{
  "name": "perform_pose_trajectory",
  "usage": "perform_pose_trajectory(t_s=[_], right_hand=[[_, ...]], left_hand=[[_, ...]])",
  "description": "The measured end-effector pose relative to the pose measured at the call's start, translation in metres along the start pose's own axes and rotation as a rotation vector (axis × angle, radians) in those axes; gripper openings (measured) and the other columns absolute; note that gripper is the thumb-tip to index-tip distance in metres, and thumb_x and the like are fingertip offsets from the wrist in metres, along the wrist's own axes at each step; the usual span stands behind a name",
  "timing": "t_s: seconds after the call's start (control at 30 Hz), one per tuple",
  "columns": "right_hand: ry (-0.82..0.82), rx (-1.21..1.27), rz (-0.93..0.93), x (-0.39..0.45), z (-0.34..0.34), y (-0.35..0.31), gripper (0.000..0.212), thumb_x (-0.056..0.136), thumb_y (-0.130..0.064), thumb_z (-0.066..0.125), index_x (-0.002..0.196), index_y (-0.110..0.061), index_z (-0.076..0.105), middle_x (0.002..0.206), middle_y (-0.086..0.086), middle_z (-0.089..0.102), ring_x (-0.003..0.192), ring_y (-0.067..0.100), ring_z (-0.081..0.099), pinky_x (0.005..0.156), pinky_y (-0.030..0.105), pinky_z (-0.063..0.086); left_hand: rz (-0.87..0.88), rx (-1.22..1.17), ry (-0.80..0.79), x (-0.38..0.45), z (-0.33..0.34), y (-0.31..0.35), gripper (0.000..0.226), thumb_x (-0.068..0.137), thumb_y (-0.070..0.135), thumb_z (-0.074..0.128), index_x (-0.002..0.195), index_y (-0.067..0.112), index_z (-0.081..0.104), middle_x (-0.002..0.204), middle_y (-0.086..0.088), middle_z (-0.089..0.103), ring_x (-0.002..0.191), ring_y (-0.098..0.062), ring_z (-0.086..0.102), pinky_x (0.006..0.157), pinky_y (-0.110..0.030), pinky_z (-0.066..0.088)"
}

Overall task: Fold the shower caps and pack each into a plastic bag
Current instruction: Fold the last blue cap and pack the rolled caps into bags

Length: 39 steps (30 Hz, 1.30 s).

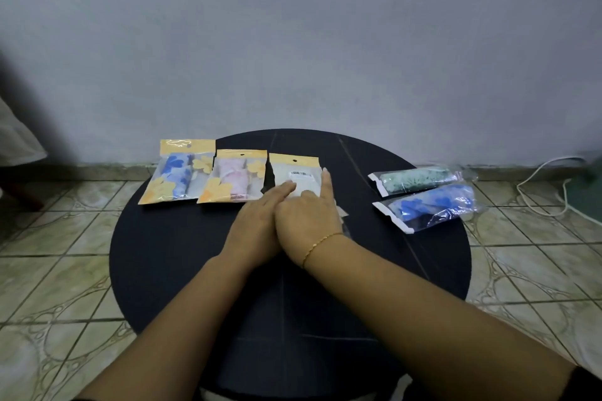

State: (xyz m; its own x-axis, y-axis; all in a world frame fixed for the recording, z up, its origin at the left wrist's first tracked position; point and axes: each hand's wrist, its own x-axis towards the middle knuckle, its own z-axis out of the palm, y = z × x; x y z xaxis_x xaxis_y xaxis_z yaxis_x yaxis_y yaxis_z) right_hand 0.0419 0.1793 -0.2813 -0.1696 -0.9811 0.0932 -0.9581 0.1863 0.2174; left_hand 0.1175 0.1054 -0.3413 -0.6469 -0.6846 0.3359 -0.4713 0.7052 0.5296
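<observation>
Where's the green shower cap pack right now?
Head view: the green pack lies at the round table's far right, just beyond the blue pack.

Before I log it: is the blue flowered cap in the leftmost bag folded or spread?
Folded: the blue flowered cap sits as a narrow bundle inside the leftmost bag.

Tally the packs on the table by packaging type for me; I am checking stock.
Yellow-header bags: 3: blue floral, pink, and one face down under the left hand and right hand.
Clear bags with white strip: 2: green, blue.
Total: 5
</observation>
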Motion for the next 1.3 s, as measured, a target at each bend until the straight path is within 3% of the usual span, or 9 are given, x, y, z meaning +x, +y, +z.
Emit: perform_pose_trajectory(t_s=[0.13,0.2,0.3,0.53,0.67,0.83,1.0,1.13,1.3], right_hand=[[0.102,0.552,-0.011,-0.024,-0.012,0.016,0.030,0.095,-0.028,0.037,0.104,-0.021,0.065,0.107,-0.001,0.068,0.108,0.019,0.055,0.111,0.042,0.015],[0.215,0.743,0.026,-0.035,-0.009,0.041,0.025,0.093,-0.022,0.044,0.103,-0.023,0.067,0.111,-0.004,0.067,0.108,0.016,0.056,0.105,0.037,0.031],[0.244,0.700,0.117,-0.045,0.013,0.081,0.033,0.089,-0.012,0.046,0.113,-0.024,0.065,0.119,-0.001,0.065,0.114,0.020,0.055,0.099,0.039,0.042],[0.139,0.469,0.026,-0.067,0.056,0.116,0.056,0.081,-0.029,0.068,0.133,-0.027,0.047,0.140,-0.006,0.045,0.130,0.016,0.037,0.108,0.040,0.030],[0.391,0.540,-0.120,-0.075,0.064,0.104,0.037,0.073,-0.023,0.066,0.109,-0.012,0.068,0.112,0.005,0.066,0.104,0.027,0.060,0.087,0.048,0.050],[0.577,0.494,-0.313,-0.087,0.071,0.100,0.019,0.080,-0.021,0.059,0.082,-0.009,0.073,0.087,0.003,0.072,0.078,0.022,0.068,0.069,0.033,0.053],[0.443,0.497,-0.337,-0.097,0.080,0.108,0.014,0.065,-0.014,0.069,0.077,-0.016,0.075,0.084,-0.001,0.074,0.080,0.018,0.071,0.071,0.027,0.053],[0.195,0.694,-0.096,-0.098,0.070,0.109,0.008,0.078,-0.026,0.072,0.084,-0.020,0.074,0.099,-0.014,0.067,0.111,0.011,0.054,0.096,0.038,0.038],[-0.014,0.797,0.109,-0.094,0.067,0.109,0.025,0.088,-0.045,0.055,0.065,-0.038,0.062,0.094,-0.027,0.052,0.112,0.002,0.037,0.091,0.029,0.020]], left_hand=[[-0.054,-0.032,0.137,-0.019,-0.011,0.008,0.037,0.083,0.015,0.065,0.119,0.027,0.063,0.103,0.007,0.069,0.093,-0.014,0.061,0.071,-0.024,0.040],[-0.046,0.003,0.158,-0.026,-0.011,0.008,0.024,0.083,0.024,0.069,0.106,0.027,0.070,0.101,0.010,0.071,0.091,-0.011,0.064,0.072,-0.023,0.045],[-0.065,-0.099,0.116,-0.034,-0.011,0.004,0.019,0.084,0.027,0.068,0.102,0.025,0.072,0.110,0.016,0.068,0.096,0.002,0.062,0.088,-0.018,0.048],[-0.095,-0.299,0.072,-0.051,-0.017,0.017,0.016,0.088,0.022,0.064,0.102,0.025,0.070,0.108,0.019,0.067,0.099,0.010,0.060,0.086,-0.007,0.044],[-0.081,-0.368,0.098,-0.061,-0.016,0.027,0.017,0.083,0.020,0.070,0.095,0.032,0.068,0.105,0.021,0.066,0.094,0.009,0.061,0.084,-0.011,0.047],[0.235,-0.003,0.153,-0.071,-0.011,0.025,0.012,0.077,0.021,0.073,0.089,0.023,0.073,0.102,0.017,0.064,0.090,0.001,0.060,0.078,-0.016,0.048],[0.287,0.095,0.072,-0.077,-0.015,0.014,0.013,0.075,0.027,0.070,0.086,0.026,0.077,0.084,0.018,0.071,0.079,0.005,0.061,0.071,-0.016,0.048],[-0.101,-0.199,-0.051,-0.078,-0.017,0.019,0.018,0.074,0.021,0.078,0.080,0.037,0.073,0.080,0.030,0.068,0.083,0.013,0.062,0.078,-0.005,0.045],[-0.355,-0.436,-0.073,-0.070,-0.021,0.031,0.011,0.074,0.022,0.079,0.083,0.023,0.074,0.076,0.008,0.073,0.072,0.002,0.065,0.065,-0.004,0.045]])
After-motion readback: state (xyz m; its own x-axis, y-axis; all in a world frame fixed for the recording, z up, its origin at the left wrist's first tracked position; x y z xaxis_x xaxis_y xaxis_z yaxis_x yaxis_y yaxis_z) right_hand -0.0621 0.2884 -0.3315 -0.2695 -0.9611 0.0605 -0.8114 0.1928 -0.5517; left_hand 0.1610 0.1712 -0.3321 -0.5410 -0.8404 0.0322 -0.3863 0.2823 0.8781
